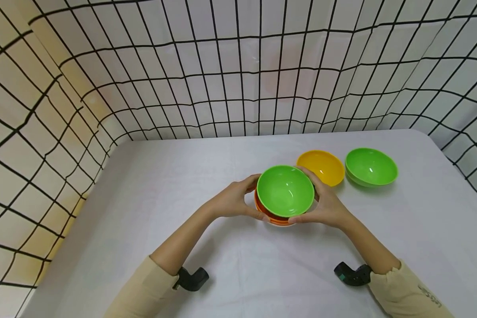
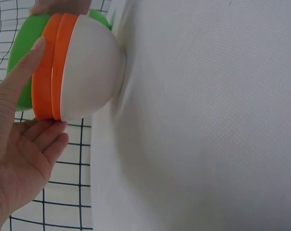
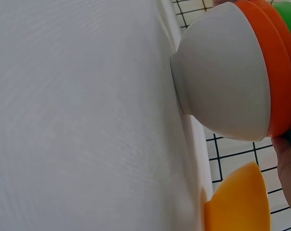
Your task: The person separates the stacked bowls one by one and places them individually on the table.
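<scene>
Both hands cradle a nested stack of bowls near the middle of the desk [image 1: 151,185]: the left hand [image 1: 232,201] and the right hand [image 1: 327,205] sit on opposite sides, fingers curled against the rims, so the stack is steadied from both flanks. The top green bowl [image 1: 285,191] sits tilted inside the orange-rimmed bowls [image 2: 54,67] beneath it, its edge lifted toward the far side, which reads as a bowl not fully seated in the nest. From the left wrist view the white underside of the lowest bowl [image 2: 90,65] meets the desk on its small foot, so the stack appears to rest on the surface, though whether any weight is carried by the hands is hard to tell. Just beyond the right hand stands a yellow bowl [image 1: 320,167], close to its knuckles, and a second green bowl [image 1: 371,166] beside that, near the desk's right edge. To the left and toward the person the cloth lies open; a netted wall [image 1: 238,66] closes the far side.
</scene>
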